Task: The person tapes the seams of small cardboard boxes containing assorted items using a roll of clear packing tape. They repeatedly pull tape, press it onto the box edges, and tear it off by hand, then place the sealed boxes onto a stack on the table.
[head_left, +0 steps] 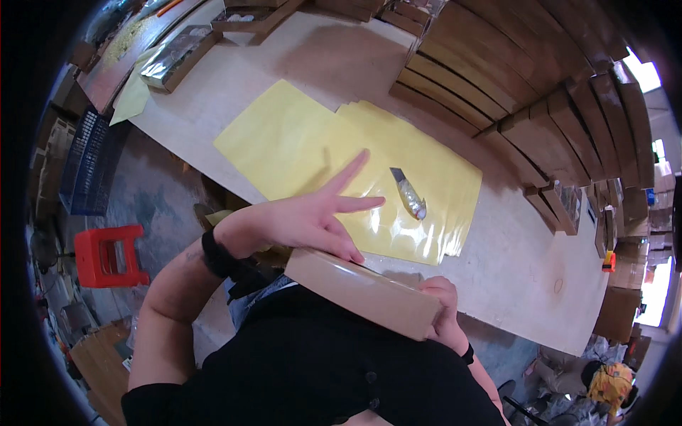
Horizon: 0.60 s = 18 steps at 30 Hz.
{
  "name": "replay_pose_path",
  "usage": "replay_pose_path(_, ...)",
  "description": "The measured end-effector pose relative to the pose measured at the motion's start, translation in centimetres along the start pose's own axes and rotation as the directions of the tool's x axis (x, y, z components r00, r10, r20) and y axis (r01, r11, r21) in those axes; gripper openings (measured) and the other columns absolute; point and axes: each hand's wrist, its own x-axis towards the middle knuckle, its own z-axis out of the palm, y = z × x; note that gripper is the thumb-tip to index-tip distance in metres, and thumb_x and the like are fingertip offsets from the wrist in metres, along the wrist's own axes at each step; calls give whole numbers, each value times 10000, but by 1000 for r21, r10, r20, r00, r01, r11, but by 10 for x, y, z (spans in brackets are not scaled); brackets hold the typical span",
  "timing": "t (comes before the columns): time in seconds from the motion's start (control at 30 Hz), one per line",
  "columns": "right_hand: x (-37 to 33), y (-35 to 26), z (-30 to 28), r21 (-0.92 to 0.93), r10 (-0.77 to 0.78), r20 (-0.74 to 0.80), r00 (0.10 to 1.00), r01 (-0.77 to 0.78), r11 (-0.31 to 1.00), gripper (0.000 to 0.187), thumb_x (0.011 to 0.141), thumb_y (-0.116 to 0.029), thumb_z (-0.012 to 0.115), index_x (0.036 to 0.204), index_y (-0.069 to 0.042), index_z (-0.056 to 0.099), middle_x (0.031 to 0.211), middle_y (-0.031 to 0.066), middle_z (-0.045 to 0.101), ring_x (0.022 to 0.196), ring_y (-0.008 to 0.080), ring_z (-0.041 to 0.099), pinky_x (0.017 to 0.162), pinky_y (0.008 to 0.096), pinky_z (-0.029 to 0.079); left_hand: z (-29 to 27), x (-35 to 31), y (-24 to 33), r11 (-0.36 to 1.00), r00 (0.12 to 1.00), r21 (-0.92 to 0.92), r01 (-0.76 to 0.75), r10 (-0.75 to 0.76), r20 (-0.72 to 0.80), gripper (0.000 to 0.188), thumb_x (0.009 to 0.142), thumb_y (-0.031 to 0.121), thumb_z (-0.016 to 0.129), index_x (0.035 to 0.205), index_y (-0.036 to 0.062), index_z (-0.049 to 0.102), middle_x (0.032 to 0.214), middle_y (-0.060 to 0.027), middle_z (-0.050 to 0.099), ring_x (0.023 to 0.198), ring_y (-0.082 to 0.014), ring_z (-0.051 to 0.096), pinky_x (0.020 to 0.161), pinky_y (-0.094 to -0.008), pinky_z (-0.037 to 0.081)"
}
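Note:
A long, shallow brown cardboard box (366,292) is held close against my front, at the near edge of the table. My right hand (444,312) is closed around the box's right end, fingers curled over its far corner. At the box's left end, my left hand (302,219) has two fingers stretched out and spread over the yellow sheets, while its lower fingers touch the box's far edge. Beyond the box, glossy yellow sheets (355,163) lie overlapping on the table. A utility knife (408,195) rests on them, its dark blade end pointing away from me.
The pale table (526,280) runs diagonally. Stacked brown boxes (455,78) line its far right side; a box with a clear window (181,57) sits far left. On the floor at left are a red stool (110,255) and a blue crate (89,163). Another person (604,380) is at lower right.

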Motion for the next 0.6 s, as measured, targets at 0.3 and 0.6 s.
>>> replay_pose_path(0.3,67,-5,-14,374,215,-68,974,-175,911,926,956,-663,392,1521,30,152,1569,196,196,1476,318,154,1199,439,91,31,-45,-11,648,768,621,-442,631,-112,1335,878,49,718,1319,282,-520,1583,-292,171,1357,-334,432,1042,-450,462)
replay_pose_path(0.6,163,-137,-67,-294,24,220,975,43,955,662,723,-502,812,1189,-67,633,1016,94,665,947,275,646,792,348,510,58,-52,51,257,805,884,-390,561,192,1166,875,221,744,1464,14,-241,1522,-379,222,982,-484,623,811,-400,548)
